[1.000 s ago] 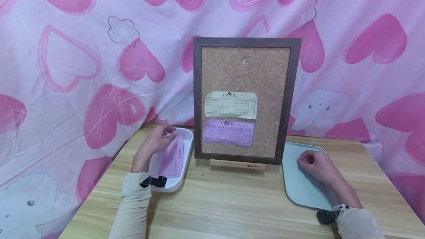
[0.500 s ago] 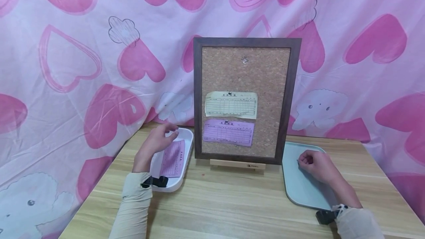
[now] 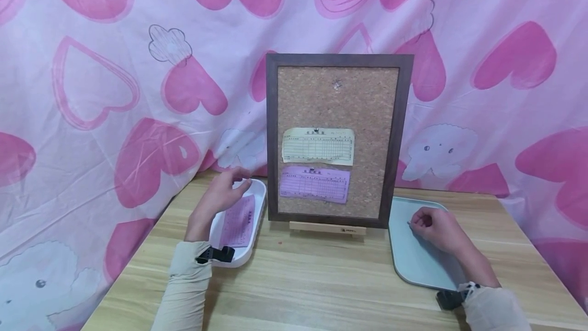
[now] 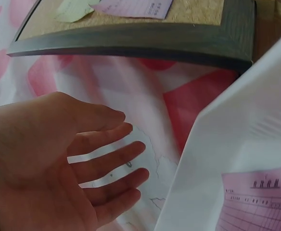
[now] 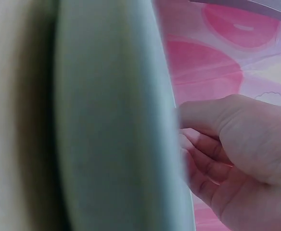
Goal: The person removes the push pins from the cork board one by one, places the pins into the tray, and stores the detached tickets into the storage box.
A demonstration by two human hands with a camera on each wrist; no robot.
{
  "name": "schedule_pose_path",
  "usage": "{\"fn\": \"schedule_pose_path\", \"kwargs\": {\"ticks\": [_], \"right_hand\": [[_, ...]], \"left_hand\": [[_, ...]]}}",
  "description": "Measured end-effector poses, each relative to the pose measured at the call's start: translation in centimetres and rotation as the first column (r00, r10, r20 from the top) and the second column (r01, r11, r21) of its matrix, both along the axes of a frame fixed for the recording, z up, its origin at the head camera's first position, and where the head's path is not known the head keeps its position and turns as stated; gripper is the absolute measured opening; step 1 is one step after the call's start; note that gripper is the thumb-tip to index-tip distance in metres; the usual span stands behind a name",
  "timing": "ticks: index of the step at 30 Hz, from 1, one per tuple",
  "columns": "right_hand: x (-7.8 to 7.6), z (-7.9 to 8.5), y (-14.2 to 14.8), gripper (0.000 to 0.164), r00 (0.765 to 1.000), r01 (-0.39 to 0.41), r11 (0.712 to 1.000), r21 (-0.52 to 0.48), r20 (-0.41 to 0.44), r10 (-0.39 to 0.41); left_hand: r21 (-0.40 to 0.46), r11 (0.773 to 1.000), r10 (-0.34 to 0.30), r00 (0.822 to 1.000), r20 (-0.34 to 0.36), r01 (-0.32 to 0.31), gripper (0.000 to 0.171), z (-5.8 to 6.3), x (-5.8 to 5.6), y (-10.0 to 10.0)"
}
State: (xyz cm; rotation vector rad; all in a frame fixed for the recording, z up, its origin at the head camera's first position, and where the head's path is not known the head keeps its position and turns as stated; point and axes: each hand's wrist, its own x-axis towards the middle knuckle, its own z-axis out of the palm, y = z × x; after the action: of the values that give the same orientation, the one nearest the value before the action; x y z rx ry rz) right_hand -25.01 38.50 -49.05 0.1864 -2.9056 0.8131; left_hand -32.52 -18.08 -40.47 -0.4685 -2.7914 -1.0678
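My left hand (image 3: 222,193) hovers over the far end of a white tray (image 3: 260,188), its fingers loosely bent and nothing in them. Inside that tray lies a purple receipt slip (image 3: 239,221). The left wrist view shows the same hand (image 4: 78,159) beside the tray's wall (image 4: 212,144). Over a pale green tray (image 3: 406,259), my right hand (image 3: 436,226) pinches a small shiny pin (image 3: 409,223) between thumb and fingertips. In the right wrist view the tray's edge (image 5: 131,115) hides those fingertips.
Between the trays stands a framed cork board (image 3: 367,106) on a wooden stand (image 3: 321,228). A yellow slip (image 3: 318,147) and a purple slip (image 3: 314,185) are pinned on it. Several clear pins (image 3: 337,85) sit near its top. A heart-patterned cloth (image 3: 92,167) hangs behind.
My left hand has risen slightly and shifted right, away from the purple slip in the tray. The right hand stays almost in place; the pin now shows more plainly at its fingertips.
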Motion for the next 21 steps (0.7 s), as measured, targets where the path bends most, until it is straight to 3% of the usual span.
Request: {"fn": "schedule_pose_path", "kwargs": {"ticks": [6, 12, 16, 21], "right_hand": [[-0.1, 0.7, -0.6, 0.011, 1.0, -0.002, 1.0, -0.01, -0.021, 0.001], [-0.1, 2.2, -2.1, 0.011, 0.989, -0.023, 0.999, -0.025, -0.145, 0.019], [0.2, 3.4, -3.3, 0.01, 0.964, -0.017, 0.999, -0.035, -0.267, 0.007], [0.7, 5.0, -4.9, 0.008, 0.906, 0.036, 0.993, -0.11, -0.415, -0.078]], "left_hand": [[0.061, 0.998, -0.021, 0.999, -0.05, 0.024, 0.028, 0.8, 0.2, 0.7], [0.16, 0.985, -0.049, 0.993, -0.107, 0.066, 0.03, 1.4, 0.6, 1.7], [0.238, 0.967, -0.051, 0.984, -0.168, 0.091, 0.034, 1.9, 1.1, 2.5], [0.332, 0.934, -0.042, 0.963, -0.265, 0.132, 0.041, 2.6, 1.4, 4.0]]}}
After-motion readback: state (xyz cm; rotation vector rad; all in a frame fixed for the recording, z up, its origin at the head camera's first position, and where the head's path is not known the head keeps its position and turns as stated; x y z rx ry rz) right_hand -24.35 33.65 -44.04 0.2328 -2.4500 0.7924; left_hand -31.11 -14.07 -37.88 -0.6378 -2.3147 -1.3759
